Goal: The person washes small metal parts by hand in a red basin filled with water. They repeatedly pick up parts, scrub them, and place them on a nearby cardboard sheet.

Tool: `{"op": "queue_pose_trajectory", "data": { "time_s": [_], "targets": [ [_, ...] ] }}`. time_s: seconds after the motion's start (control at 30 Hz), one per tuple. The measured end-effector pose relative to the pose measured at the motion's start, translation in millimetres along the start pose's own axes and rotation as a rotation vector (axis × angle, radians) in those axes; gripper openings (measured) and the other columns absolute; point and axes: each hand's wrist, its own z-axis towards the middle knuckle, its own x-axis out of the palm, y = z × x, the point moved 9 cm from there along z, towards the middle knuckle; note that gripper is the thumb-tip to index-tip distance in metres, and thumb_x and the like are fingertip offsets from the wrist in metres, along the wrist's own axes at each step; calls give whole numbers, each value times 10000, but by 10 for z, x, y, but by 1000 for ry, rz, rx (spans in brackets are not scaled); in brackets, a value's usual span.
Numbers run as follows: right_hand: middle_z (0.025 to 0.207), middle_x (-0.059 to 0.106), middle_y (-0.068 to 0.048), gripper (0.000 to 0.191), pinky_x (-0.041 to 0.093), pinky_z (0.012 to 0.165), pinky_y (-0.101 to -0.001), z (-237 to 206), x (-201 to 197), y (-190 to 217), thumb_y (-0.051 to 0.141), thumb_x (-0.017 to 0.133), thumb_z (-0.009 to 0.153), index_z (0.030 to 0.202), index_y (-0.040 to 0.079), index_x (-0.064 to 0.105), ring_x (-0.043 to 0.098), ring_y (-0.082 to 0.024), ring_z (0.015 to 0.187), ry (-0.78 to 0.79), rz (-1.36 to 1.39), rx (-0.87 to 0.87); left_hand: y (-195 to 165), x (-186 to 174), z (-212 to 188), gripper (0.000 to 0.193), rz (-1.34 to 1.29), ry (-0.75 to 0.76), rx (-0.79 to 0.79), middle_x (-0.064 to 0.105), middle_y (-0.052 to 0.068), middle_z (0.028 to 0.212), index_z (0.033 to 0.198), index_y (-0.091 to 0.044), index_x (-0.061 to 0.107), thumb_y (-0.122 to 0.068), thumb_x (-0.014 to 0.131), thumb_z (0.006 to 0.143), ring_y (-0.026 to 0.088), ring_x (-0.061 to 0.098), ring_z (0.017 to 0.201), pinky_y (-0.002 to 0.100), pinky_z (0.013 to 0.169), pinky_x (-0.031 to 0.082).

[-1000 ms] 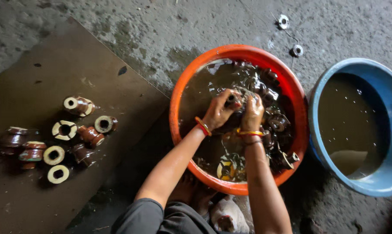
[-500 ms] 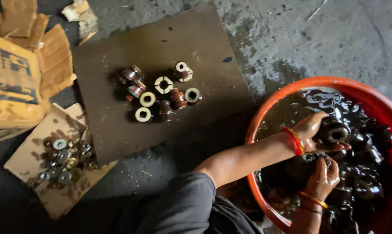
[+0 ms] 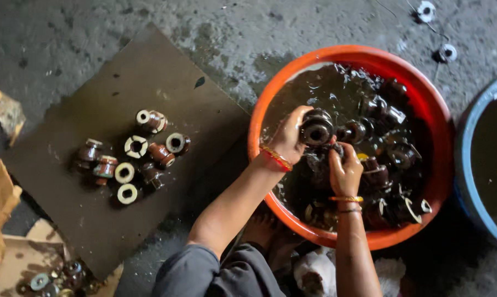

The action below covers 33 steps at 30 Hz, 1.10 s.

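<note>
My left hand grips a dark brown ceramic insulator, lifted just over the murky water of the orange basin. Just below it, my right hand is closed around something dark at the insulator's underside; I cannot tell what. Several more wet insulators lie piled in the basin's right half. Both wrists wear bangles.
A dark board on the concrete floor carries several brown-and-white insulators. Torn cardboard with small parts lies at the lower left. A blue tub of water stands at the right edge. Two white rings lie beyond the basin.
The view has swung back right, bringing the whole basin into frame. My left hand still holds the insulator and my right hand has risen to meet it.
</note>
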Motion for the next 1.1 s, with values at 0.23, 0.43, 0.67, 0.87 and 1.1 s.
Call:
{"op": "queue_pose_trajectory", "data": {
  "time_s": [0.23, 0.43, 0.67, 0.87, 1.1],
  "targets": [
    [716, 616, -126, 229, 462, 627, -326, -25, -3, 132, 191, 683, 967, 1132, 31, 685, 510, -140, 640, 12, -95, 104, -160, 501, -333, 339, 54, 196, -31, 738, 157, 856, 973, 26, 667, -274, 522, 1039, 303, 752, 755, 372, 747, 617],
    [844, 703, -130, 239, 526, 710, -323, -35, -26, 88, 197, 654, 978, 1156, 43, 697, 611, -161, 750, 11, -20, 30, -441, 245, -204, 300, 879, 35, 574, 703, 166, 929, 1007, -9, 661, -250, 492, 1067, 294, 696, 867, 430, 813, 570],
    [1056, 719, -127, 201, 537, 890, -305, -6, 64, -192, 137, 680, 1068, 1174, -34, 688, 644, -153, 946, 43, 33, -91, -1122, -727, -467, 271, 956, -308, 658, 656, 104, 886, 1064, -64, 608, -329, 558, 1038, 231, 666, 780, 414, 714, 559],
    [1048, 720, -110, 174, 538, 911, -281, -35, 94, -407, 90, 686, 1084, 1180, -53, 671, 647, -112, 923, 55, 25, -141, -1904, -2126, -1682, 384, 459, -640, 113, 648, 12, 819, 1087, -153, 620, -361, 753, 793, 271, 697, 615, 428, 508, 639],
    [1076, 734, -165, 163, 543, 911, -289, -95, 128, -344, 103, 689, 1097, 1164, -42, 654, 685, -158, 967, 73, -55, -184, -3138, -2793, -3037, 779, 1413, -1241, 280, 764, 150, 875, 1090, 21, 596, -550, 914, 668, 258, 750, 759, 390, 729, 624]
  ]
}}
